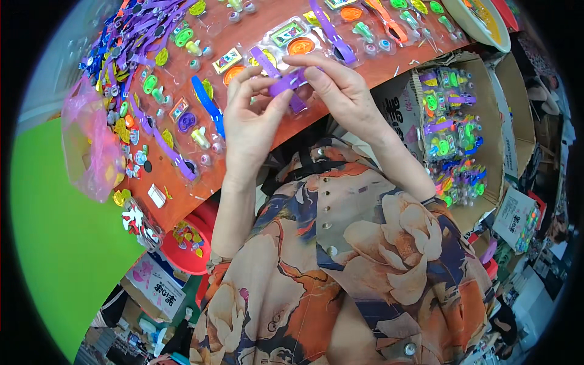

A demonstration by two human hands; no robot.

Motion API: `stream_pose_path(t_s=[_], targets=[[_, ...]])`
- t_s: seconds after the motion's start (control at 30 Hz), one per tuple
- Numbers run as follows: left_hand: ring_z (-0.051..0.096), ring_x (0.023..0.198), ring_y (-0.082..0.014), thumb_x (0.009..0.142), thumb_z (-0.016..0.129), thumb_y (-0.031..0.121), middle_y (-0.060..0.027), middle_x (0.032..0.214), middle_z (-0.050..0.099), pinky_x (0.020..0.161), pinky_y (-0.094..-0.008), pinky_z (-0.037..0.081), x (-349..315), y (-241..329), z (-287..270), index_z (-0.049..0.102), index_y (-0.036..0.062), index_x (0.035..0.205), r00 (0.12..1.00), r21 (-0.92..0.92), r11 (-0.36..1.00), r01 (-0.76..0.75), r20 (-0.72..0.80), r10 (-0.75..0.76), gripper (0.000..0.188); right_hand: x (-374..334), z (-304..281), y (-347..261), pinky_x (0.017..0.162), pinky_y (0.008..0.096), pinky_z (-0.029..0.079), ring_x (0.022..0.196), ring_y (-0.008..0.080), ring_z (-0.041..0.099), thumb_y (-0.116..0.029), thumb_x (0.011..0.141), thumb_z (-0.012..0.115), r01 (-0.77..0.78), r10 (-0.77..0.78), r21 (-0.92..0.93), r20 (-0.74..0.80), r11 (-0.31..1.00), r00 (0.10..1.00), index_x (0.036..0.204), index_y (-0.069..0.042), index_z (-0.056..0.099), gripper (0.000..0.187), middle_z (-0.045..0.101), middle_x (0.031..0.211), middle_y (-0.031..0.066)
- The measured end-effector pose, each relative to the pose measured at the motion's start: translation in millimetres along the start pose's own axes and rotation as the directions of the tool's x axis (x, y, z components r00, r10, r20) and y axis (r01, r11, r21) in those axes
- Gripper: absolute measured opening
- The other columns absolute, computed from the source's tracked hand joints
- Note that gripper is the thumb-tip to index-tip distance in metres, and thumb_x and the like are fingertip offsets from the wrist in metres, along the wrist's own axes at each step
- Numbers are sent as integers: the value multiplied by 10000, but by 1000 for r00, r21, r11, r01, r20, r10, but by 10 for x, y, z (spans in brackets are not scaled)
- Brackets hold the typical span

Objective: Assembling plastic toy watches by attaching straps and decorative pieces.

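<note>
Over the table's near edge, both of my hands hold a purple toy watch strap (285,83) between them. My left hand (252,118) pinches one end with thumb and fingers. My right hand (344,91) grips the other end between thumb and index finger. Just beneath lies a clear plastic blister tray (277,45) with a purple strap, a small framed picture toy (288,33) and an orange round toy (300,46) in it. A blue strap (207,97) lies left of my left hand, and another purple strap (333,33) lies beyond my right hand.
Filled blister trays cover the reddish-brown table (237,21). A pile of purple straps (134,36) and a pink plastic bag (97,146) are at the left. An open cardboard box (486,103) with packed toy sets stands at the right. A red basin (198,255) sits below the table's left edge.
</note>
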State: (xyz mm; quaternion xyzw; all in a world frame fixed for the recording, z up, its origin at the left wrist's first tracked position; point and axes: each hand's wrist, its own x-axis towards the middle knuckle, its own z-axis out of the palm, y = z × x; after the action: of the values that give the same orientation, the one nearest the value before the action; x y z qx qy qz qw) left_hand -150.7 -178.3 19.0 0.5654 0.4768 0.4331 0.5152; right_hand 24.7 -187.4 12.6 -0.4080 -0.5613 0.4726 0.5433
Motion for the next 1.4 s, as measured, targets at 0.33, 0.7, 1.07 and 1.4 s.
stream_pose_path(t_s=[0.33,0.7,1.07,1.4], targets=[[593,937,-113,758,776,-79,3,1017,598,853,-263,483,28,112,78,600,9,1134,933,-228,955,191,344,-105,424,27,-339,-189,479,169,375,534,28,482,-372,1075,421,-177,206,557,10,812,978,1207,-58,600,385,671,815,59],[663,852,-115,812,773,-21,-62,955,692,760,-254,551,193,44,569,609,18,1033,902,-336,838,430,197,-384,278,-147,-506,-76,588,179,437,740,25,556,-60,888,713,-154,171,104,-186,983,968,1245,-22,547,396,594,945,4],[644,869,-127,955,673,163,-76,1046,659,729,-259,530,475,271,1355,593,-20,1225,851,-376,788,487,406,-333,336,-235,-1528,-188,768,302,518,915,231,639,-133,831,731,-17,-190,-706,-214,708,958,1121,-3,659,326,631,1000,122],[631,847,-103,984,604,97,-91,1097,678,722,-229,500,490,87,1150,612,-11,1181,875,-156,919,363,396,-278,225,25,-3099,187,801,309,517,894,200,650,-164,872,719,-320,-159,-835,-427,448,890,1147,-17,648,320,675,1031,113]])
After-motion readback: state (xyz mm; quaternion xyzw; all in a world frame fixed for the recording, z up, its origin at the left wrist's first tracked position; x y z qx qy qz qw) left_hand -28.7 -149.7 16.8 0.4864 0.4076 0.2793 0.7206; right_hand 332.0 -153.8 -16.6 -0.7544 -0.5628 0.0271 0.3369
